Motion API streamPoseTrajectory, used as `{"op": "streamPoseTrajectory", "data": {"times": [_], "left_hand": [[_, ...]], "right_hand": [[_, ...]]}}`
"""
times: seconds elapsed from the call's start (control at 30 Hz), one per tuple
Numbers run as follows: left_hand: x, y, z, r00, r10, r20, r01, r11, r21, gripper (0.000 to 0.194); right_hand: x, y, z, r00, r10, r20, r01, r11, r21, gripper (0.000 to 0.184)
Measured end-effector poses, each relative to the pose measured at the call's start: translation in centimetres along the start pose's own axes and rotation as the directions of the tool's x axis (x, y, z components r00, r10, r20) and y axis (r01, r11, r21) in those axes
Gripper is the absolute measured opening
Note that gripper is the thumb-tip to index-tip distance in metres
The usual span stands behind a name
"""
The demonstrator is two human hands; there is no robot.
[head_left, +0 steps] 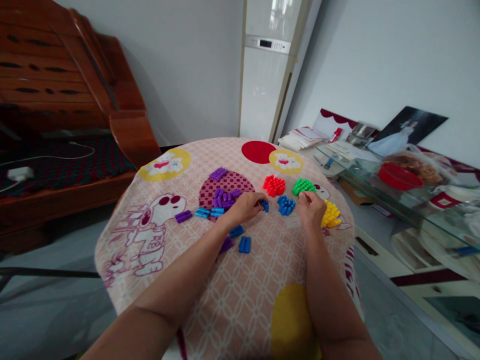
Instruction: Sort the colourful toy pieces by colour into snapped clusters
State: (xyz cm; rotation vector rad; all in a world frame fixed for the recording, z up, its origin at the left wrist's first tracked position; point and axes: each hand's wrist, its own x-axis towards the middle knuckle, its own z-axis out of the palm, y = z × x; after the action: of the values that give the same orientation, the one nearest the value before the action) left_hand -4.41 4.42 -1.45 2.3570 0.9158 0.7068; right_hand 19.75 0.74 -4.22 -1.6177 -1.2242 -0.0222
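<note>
My left hand [245,207] is closed, with a blue toy block [265,206] at its fingertips. My right hand [312,209] has its fingers pinched together beside the green studded blocks [303,186]; what they hold, if anything, is hidden. Between the two hands sits a cluster of blue blocks [286,205]. Red blocks [274,185] are grouped behind it, and yellow blocks [331,214] lie just right of my right hand. Left of my left hand is a pile of purple blocks [224,198], partly covered by the hand. Loose blue blocks [245,244] lie nearer to me.
A patterned cloth [240,305] covers the round table. To the right, a glass-topped cabinet [397,210] holds a red bowl [399,176], papers [302,137] and bags. A wooden bench [131,135] stands at the left, and a white standing unit [264,85] behind the table.
</note>
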Motion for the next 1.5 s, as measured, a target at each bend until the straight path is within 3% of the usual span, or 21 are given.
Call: {"op": "streamPoseTrajectory", "data": {"times": [0.1, 0.33, 0.53, 1.03, 1.27, 1.4, 1.5], "left_hand": [[0.5, 0.4, 0.7, 1.000, 0.012, -0.010, -0.011, 0.998, 0.054, 0.033], [3.4, 0.7, 2.2, 1.000, -0.013, 0.011, 0.009, 0.968, 0.251, 0.034], [5.4, 0.6, 4.2, 0.996, -0.083, 0.020, 0.072, 0.945, 0.318, 0.037], [4.3, 1.0, 5.5, 0.986, -0.106, -0.125, 0.121, 0.985, 0.119, 0.029], [3.1, 1.2, 4.1, 0.918, -0.254, -0.305, 0.239, 0.967, -0.086, 0.014], [3.2, 1.2, 4.3, 0.915, -0.288, -0.282, 0.242, 0.952, -0.187, 0.025], [3.3, 1.4, 5.1, 0.923, -0.292, -0.249, 0.256, 0.952, -0.167, 0.032]], "right_hand": [[0.0, 0.1, 0.5, 1.000, -0.001, 0.019, 0.002, 1.000, -0.005, 0.041], [-0.3, 2.0, 2.8, 0.960, 0.133, 0.247, -0.192, 0.954, 0.232, 0.060], [-0.8, 1.9, 3.0, 0.957, 0.141, 0.252, -0.223, 0.915, 0.335, 0.063], [-0.6, 2.9, 3.5, 0.957, 0.128, 0.259, -0.211, 0.921, 0.327, 0.062], [-0.6, 2.5, 3.4, 0.957, 0.134, 0.257, -0.218, 0.917, 0.334, 0.061], [-0.7, 2.3, 3.3, 0.954, 0.153, 0.259, -0.241, 0.904, 0.354, 0.061], [-0.6, 2.4, 3.4, 0.951, 0.156, 0.267, -0.246, 0.904, 0.350, 0.062]]}}
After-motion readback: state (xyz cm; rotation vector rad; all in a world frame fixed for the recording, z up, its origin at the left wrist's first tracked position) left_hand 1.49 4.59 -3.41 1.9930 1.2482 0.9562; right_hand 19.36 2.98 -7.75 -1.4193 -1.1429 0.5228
